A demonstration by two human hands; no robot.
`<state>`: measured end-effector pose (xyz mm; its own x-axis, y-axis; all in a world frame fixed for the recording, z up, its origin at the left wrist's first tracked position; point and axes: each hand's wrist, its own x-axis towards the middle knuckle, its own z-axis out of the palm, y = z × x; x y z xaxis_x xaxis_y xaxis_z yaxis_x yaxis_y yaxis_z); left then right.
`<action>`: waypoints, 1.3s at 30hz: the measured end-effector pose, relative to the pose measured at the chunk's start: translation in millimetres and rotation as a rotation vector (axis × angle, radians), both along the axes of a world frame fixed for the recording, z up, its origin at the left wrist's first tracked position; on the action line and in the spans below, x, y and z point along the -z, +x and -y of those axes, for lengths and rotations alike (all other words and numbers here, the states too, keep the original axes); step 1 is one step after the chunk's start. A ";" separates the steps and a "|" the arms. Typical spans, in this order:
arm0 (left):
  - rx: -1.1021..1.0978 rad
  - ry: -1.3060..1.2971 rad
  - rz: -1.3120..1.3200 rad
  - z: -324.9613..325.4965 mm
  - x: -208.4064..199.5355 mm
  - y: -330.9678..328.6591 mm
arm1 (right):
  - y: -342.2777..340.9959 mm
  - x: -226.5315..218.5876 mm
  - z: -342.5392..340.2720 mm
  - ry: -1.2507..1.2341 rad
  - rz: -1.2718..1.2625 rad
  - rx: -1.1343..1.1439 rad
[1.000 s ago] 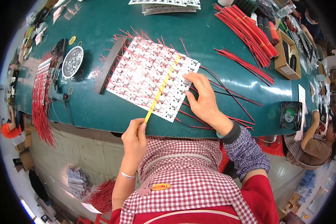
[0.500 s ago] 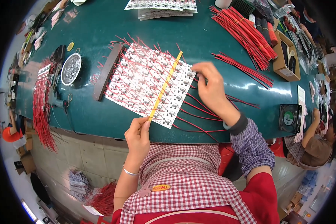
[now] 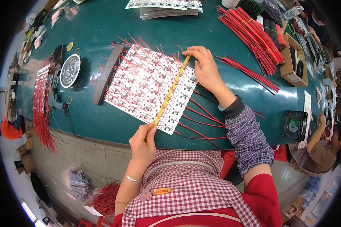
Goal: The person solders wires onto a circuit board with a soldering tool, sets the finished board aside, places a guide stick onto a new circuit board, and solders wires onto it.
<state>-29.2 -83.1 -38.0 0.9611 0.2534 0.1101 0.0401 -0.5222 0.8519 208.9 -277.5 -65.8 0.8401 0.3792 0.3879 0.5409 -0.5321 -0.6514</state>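
A white circuit board panel lies tilted on the green table, covered with small parts and thin red wires. Across it near its right side runs a narrow yellow strip. My left hand pinches the strip's near end at the panel's lower edge. At the far end, the fingers of my right hand are closed on the strip at the panel's upper right corner. Several red wires trail from the panel's right edge, passing under my right forearm. A dark bar rests along the panel's left edge.
Left of the bar are a round bowl of small bits, a hot glue gun and another wired panel. Red wire bundles, a cardboard box and a fan stand at right. Stacked panels lie at the back.
My right hand has moved left from the panel's right corner onto the strip's far end, and its fingers have closed there. My left hand keeps its pinch on the near end.
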 end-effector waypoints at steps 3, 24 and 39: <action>0.009 0.014 -0.014 2.6 -2.5 -0.7 | 3.0 2.1 0.0 0.047 -0.030 -0.001; 0.434 0.475 0.027 -0.3 -23.0 -5.2 | 24.5 -23.8 47.0 -0.033 -0.355 -0.376; 0.692 0.535 -0.250 -10.5 -42.2 8.7 | -102.1 -70.9 -18.2 -0.233 0.180 -0.414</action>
